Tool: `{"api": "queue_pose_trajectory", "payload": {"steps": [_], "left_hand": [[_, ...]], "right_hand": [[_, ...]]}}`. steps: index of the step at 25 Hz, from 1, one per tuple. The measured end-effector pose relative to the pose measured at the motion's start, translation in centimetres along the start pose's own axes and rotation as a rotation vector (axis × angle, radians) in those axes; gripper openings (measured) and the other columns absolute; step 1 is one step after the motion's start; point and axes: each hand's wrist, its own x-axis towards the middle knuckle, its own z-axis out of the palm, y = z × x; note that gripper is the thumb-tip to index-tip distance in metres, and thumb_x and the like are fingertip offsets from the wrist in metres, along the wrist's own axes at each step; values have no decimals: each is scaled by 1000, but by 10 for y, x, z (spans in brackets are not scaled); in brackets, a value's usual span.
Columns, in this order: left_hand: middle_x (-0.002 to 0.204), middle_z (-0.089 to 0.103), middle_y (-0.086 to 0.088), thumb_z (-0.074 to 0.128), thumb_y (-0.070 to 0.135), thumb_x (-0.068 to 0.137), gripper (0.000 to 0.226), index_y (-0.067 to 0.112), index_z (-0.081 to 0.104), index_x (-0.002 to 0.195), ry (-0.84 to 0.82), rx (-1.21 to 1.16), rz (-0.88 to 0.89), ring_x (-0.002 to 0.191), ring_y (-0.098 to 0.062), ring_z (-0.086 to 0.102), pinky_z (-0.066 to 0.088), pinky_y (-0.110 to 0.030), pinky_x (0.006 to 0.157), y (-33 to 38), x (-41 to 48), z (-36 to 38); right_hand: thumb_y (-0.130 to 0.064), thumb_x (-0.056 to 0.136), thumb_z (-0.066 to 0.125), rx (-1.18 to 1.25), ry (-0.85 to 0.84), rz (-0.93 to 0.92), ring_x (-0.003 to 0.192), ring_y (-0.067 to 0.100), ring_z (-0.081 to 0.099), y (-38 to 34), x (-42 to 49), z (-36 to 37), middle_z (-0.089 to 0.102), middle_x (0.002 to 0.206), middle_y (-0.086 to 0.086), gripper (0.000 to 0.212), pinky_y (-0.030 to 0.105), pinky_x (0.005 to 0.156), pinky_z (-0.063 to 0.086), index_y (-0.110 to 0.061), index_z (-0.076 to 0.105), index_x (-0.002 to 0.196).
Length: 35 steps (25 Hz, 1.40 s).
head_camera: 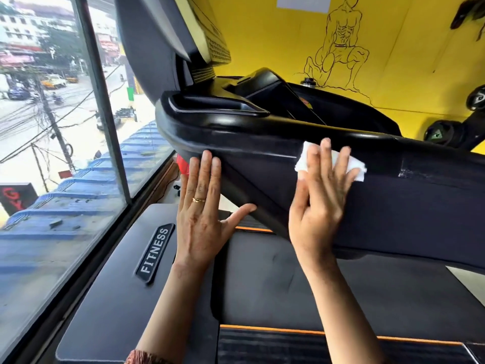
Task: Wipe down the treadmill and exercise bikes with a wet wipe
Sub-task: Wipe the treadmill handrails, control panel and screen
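Wipe (354, 165): pressed flat on treadmill (262, 132) front, under console edge, beneath right hand (320, 198), fingers straight for broad contact. Left hand (202, 214): spread flat at left corner, probably bracing.

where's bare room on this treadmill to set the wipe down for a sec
Free: the tray recess atop the console, and the side cover between window and deck. Crowded: the console's front, covered by left hand, right hand and wipe.

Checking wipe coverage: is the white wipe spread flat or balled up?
Spread flat: white wet wipe pressed against black treadmill console under right hand, fingers straight; edges rumpled.
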Motion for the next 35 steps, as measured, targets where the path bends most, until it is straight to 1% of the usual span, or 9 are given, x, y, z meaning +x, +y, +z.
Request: {"api": "queue_pose_trajectory", "payload": {"steps": [5, 8, 14, 17, 19, 23, 28, 32, 35], "left_hand": [[156, 13, -5, 45, 53, 95, 75, 5, 20, 146, -37, -85, -7, 145, -16, 7, 10, -38, 119, -5, 0, -1], [156, 10, -4, 48, 53, 93, 75, 1, 26, 141, -22, -23, -6, 145, -14, 7, 11, -36, 119, -2, 0, 0], [156, 18, -5, 51, 46, 94, 66, 5, 31, 140, -114, -71, 173, 146, -17, 9, 17, -35, 118, 33, -21, 18], [159, 0, 5, 48, 45, 95, 63, 5, 31, 141, -137, -104, 172, 146, -16, 8, 11, -32, 119, 50, -32, 31], [159, 0, 6, 47, 43, 97, 60, 4, 32, 140, -142, -120, 177, 146, -16, 8, 11, -31, 119, 60, -39, 37], [160, 4, 3, 51, 35, 97, 55, 6, 33, 141, -186, -136, 203, 146, -16, 10, 14, -32, 116, 88, -49, 47], [157, 13, -4, 51, 28, 95, 51, 8, 37, 140, -220, -160, 201, 146, -17, 8, 12, -32, 116, 110, -52, 54], [156, 19, -5, 54, 23, 94, 49, 9, 40, 139, -245, -173, 219, 146, -18, 10, 13, -33, 116, 125, -51, 60], [157, 16, -3, 54, 20, 94, 47, 9, 42, 139, -237, -181, 248, 146, -18, 9, 14, -34, 116, 144, -46, 69]], "right_hand": [[-8, 96, 47, 129, -283, -302, 136, 28, 35, -45, 16, 25, 49, 139, 8, 35, 42, 117, 15, -5, 55, 129], [-9, 97, 47, 30, -312, -320, 139, 22, 31, 0, -21, 0, 42, 143, 1, 37, 39, 116, 15, -10, 50, 134], [-11, 101, 36, -86, 20, 355, 142, 35, 16, 44, -70, -28, 27, 148, 15, 41, 47, 117, 13, 7, 36, 138], [-19, 103, 34, -86, -248, -60, 143, 27, 19, 46, -91, -31, 37, 144, 9, 40, 45, 116, 17, -4, 38, 140], [-21, 103, 34, -153, -272, -110, 142, 24, 23, 84, -110, -54, 43, 141, 8, 37, 48, 113, 25, -8, 41, 137], [-24, 104, 29, -159, 94, 585, 141, 37, 19, 120, -108, -76, 26, 148, 20, 48, 47, 117, 16, 10, 38, 138], [-23, 104, 31, -81, -156, 163, 145, 21, 15, 76, -131, -54, 15, 157, -5, 46, 39, 118, 13, -16, 24, 149], [-15, 102, 34, -124, 225, 654, 143, 32, 17, 166, -102, -93, 22, 153, 18, 48, 48, 116, 17, 3, 22, 146], [-10, 100, 36, -41, 443, 971, 142, 37, 19, 206, -72, -115, 23, 151, 23, 49, 40, 116, 17, 6, 21, 145]]}}
